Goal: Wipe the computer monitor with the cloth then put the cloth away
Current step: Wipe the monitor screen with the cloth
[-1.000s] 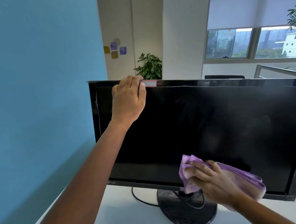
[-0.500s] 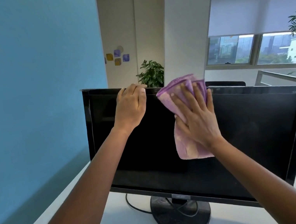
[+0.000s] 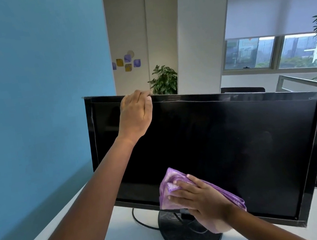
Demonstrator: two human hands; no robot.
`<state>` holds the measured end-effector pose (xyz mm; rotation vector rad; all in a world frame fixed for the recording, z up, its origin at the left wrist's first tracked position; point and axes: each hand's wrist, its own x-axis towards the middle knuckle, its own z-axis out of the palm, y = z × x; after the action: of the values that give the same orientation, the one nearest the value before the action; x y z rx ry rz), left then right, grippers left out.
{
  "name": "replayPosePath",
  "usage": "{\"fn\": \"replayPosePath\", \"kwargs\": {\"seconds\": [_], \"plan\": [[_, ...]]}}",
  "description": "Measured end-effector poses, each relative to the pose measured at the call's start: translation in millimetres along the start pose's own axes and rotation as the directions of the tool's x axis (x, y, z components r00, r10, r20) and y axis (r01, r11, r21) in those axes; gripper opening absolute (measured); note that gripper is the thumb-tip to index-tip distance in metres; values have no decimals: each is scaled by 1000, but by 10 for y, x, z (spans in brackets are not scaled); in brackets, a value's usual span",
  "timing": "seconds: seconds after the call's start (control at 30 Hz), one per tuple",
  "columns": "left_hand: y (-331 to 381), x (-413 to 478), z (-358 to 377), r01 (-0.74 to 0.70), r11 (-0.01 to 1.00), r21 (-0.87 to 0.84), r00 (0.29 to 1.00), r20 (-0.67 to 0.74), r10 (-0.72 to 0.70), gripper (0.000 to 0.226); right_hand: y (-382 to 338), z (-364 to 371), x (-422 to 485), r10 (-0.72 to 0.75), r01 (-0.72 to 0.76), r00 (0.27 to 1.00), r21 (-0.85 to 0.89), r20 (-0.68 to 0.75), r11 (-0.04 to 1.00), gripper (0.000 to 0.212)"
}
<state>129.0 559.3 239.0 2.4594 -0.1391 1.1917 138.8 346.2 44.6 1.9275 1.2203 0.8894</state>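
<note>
Now purple cloth (image 3: pixel 171 188) on monitor (image 3: pixel 229 139)

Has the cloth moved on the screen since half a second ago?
Yes. The purple cloth, pressed by the right hand, has gone down from the monitor top edge to its bottom bezel, above the stand.

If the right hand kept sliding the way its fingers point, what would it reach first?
The right hand, pressing the purple cloth on the monitor, points up-left across bare screen. It would probably reach the left forearm first, though depth is unclear.
</note>
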Motion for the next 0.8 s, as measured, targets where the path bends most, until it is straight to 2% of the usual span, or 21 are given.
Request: {"fn": "replayPosePath", "kwargs": {"seconds": [0.07,0.1,0.17,0.3,0.4,0.53,0.63,0.8], "plan": [[-6,3,14,8,1000,-6,1000,-5,-8,32,133,-6,0,-17,14,999,-55,-43,998,62],[-12,7,23,10,1000,-9,1000,-10,-10,31,237,-27,11,24,-28,997,-54,-70,998,66],[-21,16,43,17,1000,-20,1000,-23,-18,31,504,-98,36,171,-175,977,-18,-131,984,72],[-15,40,92,52,997,-58,997,-46,-54,32,1075,-284,145,430,-425,855,84,-290,901,55],[-7,54,120,65,995,-71,996,-61,-69,40,1235,-449,361,574,-535,764,206,-297,819,52],[-18,43,134,76,994,-81,992,-99,-84,47,1031,-532,678,661,-602,711,278,-241,749,54],[-16,44,147,66,995,-70,991,-109,-73,46,866,-524,821,629,-579,747,257,-215,774,56],[-15,32,135,40,998,-48,992,-121,-45,46,415,-349,738,356,-341,925,124,-132,932,65]]}}
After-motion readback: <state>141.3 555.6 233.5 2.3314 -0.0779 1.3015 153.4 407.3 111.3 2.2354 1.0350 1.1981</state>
